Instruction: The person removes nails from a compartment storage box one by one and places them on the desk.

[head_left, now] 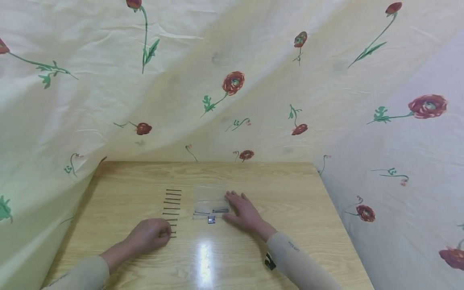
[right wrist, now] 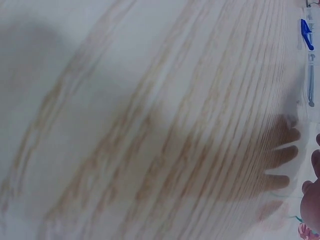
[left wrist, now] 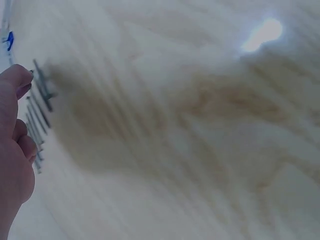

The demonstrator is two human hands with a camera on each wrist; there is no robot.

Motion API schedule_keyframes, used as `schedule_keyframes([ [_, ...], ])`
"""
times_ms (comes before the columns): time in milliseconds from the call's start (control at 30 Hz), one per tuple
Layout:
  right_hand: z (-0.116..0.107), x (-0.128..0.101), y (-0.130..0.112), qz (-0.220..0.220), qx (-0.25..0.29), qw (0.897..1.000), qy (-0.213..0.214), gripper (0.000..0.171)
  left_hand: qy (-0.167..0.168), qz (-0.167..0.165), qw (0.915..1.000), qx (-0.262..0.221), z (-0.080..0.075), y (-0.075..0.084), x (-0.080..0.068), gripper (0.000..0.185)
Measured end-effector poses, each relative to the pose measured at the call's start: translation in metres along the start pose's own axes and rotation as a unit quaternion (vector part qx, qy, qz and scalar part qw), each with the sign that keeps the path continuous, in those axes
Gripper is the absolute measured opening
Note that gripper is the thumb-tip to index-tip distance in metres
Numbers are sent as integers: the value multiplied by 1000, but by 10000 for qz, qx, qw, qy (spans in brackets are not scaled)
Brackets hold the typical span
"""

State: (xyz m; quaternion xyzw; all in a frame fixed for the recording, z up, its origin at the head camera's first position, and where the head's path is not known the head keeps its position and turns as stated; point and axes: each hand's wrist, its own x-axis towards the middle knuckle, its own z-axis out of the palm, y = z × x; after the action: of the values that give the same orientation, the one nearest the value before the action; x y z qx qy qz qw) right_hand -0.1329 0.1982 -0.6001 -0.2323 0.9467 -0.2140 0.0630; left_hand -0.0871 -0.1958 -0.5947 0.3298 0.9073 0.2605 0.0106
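Several dark nails [head_left: 172, 214] lie in a column on the wooden table, roughly parallel. My left hand [head_left: 154, 233] is at the near end of this column, thumb and forefinger pinched together. In the left wrist view, a small dark tip shows at those fingertips, seemingly a nail; most of it is hidden. To the right lies a clear plastic box [head_left: 206, 194] with its lid open. More nails [head_left: 220, 210] sit in its near part, in two groups. A blue latch [head_left: 211, 220] is on the near edge. My right hand [head_left: 246, 211] rests at the box's right side, fingers spread.
The wooden table [head_left: 290, 193] reaches back to a hanging floral cloth [head_left: 181, 92], which also borders it on the left and right. A bright light reflection lies on the tabletop in front of the box.
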Motion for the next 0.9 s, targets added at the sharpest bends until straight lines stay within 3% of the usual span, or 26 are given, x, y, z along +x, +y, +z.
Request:
schedule_keyframes([
  [267, 1, 1, 1, -73, 45, 9999, 127, 79, -25, 189, 9994, 282, -17, 8, 45, 9],
  [533, 0, 2, 3, -193, 99, 9996, 158, 76, -198, 551, 9972, 457, -12, 17, 92, 13],
  [700, -2, 2, 4, -185, 85, 9998, 86, 77, -512, 710, 9946, 557, -3, 19, 107, 12],
  [900, -2, 3, 5, -143, 116, 9998, 72, 77, -757, 749, 9929, 521, 5, 18, 115, 12],
])
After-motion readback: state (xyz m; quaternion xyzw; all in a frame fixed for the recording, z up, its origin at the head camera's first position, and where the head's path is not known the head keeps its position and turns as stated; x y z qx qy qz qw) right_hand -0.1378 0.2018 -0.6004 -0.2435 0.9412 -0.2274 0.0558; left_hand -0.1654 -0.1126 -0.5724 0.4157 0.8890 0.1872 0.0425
